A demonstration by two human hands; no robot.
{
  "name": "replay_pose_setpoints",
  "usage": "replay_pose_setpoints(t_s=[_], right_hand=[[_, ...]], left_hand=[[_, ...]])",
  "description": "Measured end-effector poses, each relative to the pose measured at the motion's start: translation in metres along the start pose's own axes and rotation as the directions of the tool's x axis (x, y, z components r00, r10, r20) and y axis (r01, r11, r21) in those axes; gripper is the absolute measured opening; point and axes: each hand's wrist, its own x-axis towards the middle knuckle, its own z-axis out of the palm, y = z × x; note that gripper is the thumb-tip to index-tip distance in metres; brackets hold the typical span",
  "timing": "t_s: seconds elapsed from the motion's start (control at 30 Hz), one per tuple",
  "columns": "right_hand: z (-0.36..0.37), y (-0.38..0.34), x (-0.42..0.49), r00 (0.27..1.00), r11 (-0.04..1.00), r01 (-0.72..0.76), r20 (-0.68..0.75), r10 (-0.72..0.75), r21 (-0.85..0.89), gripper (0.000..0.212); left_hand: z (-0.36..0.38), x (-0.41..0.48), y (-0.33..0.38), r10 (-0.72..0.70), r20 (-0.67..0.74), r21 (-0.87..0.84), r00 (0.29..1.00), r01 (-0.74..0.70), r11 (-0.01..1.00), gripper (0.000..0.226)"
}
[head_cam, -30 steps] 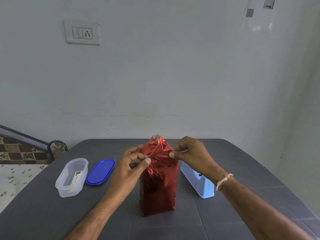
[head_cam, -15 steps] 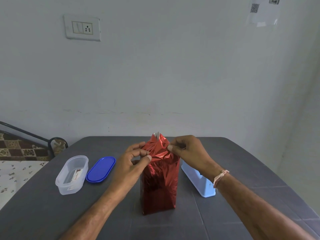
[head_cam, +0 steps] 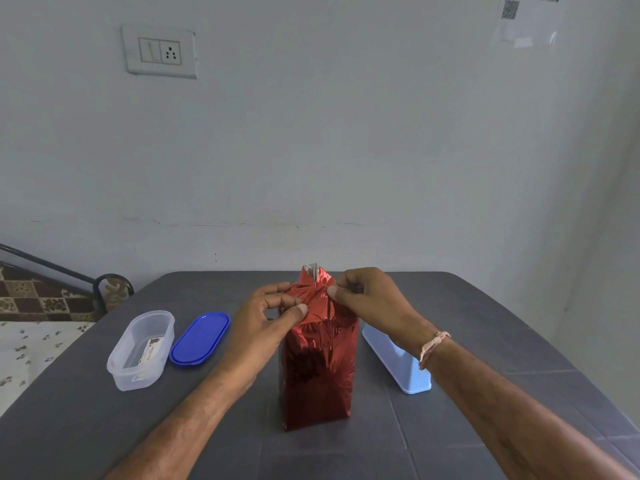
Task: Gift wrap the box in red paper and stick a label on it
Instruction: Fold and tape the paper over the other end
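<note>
The box (head_cam: 317, 375), already sheathed in red paper (head_cam: 313, 301), stands on end on the table (head_cam: 104, 427), bringing its unfinished top up to both hands. The left hand (head_cam: 266, 317) pinches the gathered paper between thumb and fingers, likely to hold the fold, while the right hand (head_cam: 367, 299) pinches the opposite side. Just beyond, a blue holder (head_cam: 398, 362) and an open tub (head_cam: 142, 348) with its lid (head_cam: 200, 339) wait within reach.

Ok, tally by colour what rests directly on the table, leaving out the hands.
Red: 1, wrapped box
Dark blue: 1, lid
Light blue: 1, plastic holder
Clear: 1, tub
Total: 4
</note>
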Motion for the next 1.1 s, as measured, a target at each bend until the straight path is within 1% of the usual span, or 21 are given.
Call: replay_pose_setpoints(t_s=[0.07,0.17,0.27,0.37,0.5,0.7,0.87,0.93,1.03,1.1], right_hand=[[0.000,-0.001,0.000,1.000,1.000,-0.008,-0.002,0.008,-0.012,0.015],[0.001,-0.002,0.001,1.000,0.997,-0.022,-0.019,0.021,-0.078,0.015],[0.004,-0.002,0.004,0.999,0.994,-0.048,-0.017,0.046,-0.096,0.016],[0.005,0.000,0.005,0.998,0.995,-0.063,0.003,0.063,-0.074,0.017],[0.003,0.000,0.005,0.996,0.997,-0.076,0.047,0.075,0.023,0.021],[0.008,-0.002,0.008,0.995,0.993,-0.102,0.004,0.102,0.062,0.015],[0.011,0.000,0.008,0.994,0.993,-0.107,-0.026,0.108,0.044,0.012],[0.012,0.000,0.007,0.994,0.994,-0.101,-0.039,0.103,0.033,0.011],[0.013,0.001,0.006,0.996,0.996,-0.084,-0.039,0.085,0.034,0.009],[0.012,0.001,0.005,0.996,0.996,-0.078,-0.038,0.079,0.034,0.006]], left_hand=[[0.000,0.003,-0.001,-0.006,0.007,0.007,1.000,0.006,1.000,0.003],[0.003,0.005,0.002,-0.026,0.000,0.001,1.000,0.026,1.000,0.007],[0.004,0.006,0.004,-0.009,-0.005,-0.005,1.000,0.009,1.000,0.008],[0.003,0.008,0.003,-0.010,-0.005,-0.012,1.000,0.010,1.000,0.006],[0.007,0.009,0.003,-0.029,0.004,-0.059,1.000,0.030,0.998,0.004],[0.012,0.010,0.006,-0.017,-0.022,-0.088,1.000,0.015,0.996,0.004],[0.010,0.014,0.007,-0.008,-0.016,-0.033,1.000,0.007,0.999,0.005],[0.010,0.015,0.007,-0.023,-0.009,-0.043,1.000,0.023,0.999,0.011],[0.008,0.018,0.009,-0.063,0.031,-0.086,0.998,0.066,0.994,0.037],[0.007,0.023,0.011,-0.133,0.051,-0.121,0.990,0.139,0.983,0.054]])
